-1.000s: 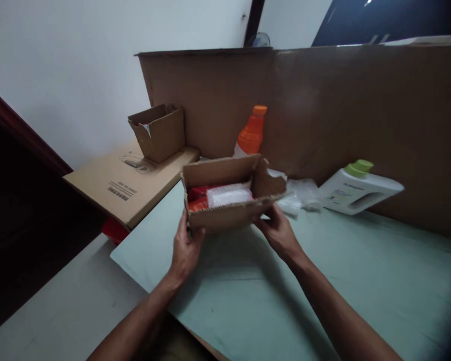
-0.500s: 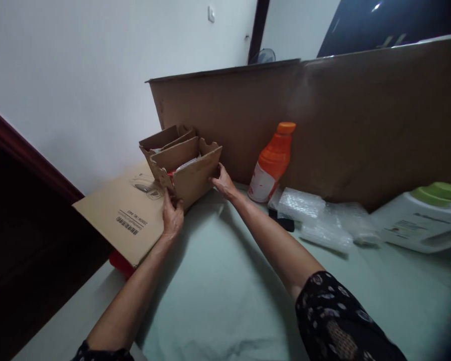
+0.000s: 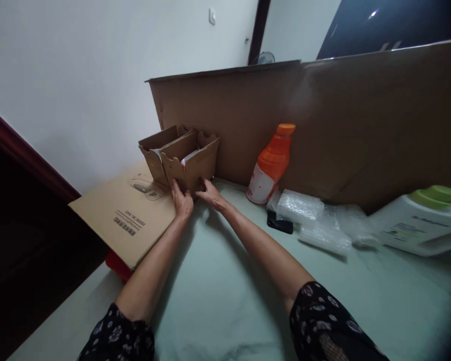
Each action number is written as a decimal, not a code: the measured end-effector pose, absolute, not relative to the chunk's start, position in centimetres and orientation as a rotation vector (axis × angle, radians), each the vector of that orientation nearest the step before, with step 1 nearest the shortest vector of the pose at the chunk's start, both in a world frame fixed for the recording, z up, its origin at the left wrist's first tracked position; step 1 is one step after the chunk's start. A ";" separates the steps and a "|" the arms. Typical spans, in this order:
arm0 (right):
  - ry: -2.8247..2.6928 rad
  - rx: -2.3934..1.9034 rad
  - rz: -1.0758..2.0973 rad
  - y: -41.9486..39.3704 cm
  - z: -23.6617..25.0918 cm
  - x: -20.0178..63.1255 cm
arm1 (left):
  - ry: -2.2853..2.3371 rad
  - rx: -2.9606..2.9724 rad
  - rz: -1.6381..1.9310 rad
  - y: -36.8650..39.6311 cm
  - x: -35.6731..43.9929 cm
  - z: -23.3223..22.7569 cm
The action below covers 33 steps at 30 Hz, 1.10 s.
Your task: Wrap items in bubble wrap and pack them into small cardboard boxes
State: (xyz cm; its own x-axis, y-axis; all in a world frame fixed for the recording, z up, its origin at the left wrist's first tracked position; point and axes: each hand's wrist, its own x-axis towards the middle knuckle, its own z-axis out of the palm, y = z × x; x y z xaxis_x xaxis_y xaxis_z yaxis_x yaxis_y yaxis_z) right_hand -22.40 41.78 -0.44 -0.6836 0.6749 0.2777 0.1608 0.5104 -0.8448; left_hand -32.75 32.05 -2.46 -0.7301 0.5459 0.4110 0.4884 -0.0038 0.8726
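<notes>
Head view, left hand: the left hand (image 3: pixel 183 203) lies against the near lower edge of the small open carton (image 3: pixel 193 166), fingers spread up its front face, pressing rather than closed round it
Head view, right hand: the right hand (image 3: pixel 209 194) touches the carton's lower right corner with fingertips stretched forward, palm down over the table (image 3: pixel 225 296); not clenched on anything
Head view, small open carton: it stands upright at the far left end of the table, flaps up, with something white and red showing inside; its left side touches a second open carton (image 3: pixel 156 150)
Head view, second open carton: it sits on the flat cardboard box (image 3: pixel 126 213), which juts past the table's left edge
Head view, backdrop: a tall cardboard sheet (image 3: pixel 323 115) stands along the table's far side, just behind both cartons
Head view, other things: an orange bottle (image 3: pixel 270 163) stands upright to the right of the carton, then bubble wrap (image 3: pixel 315 220) with a dark flat thing (image 3: pixel 280 223) at its edge, and a white jug with a green cap (image 3: pixel 421 220) lying on its side
Head view, sleeves: dark patterned sleeves cover both upper arms
</notes>
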 end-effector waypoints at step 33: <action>-2.404 -1.108 0.841 7.9 -1.3 17.9 | 1.570 2.303 0.856 11.3 -8.6 -9.0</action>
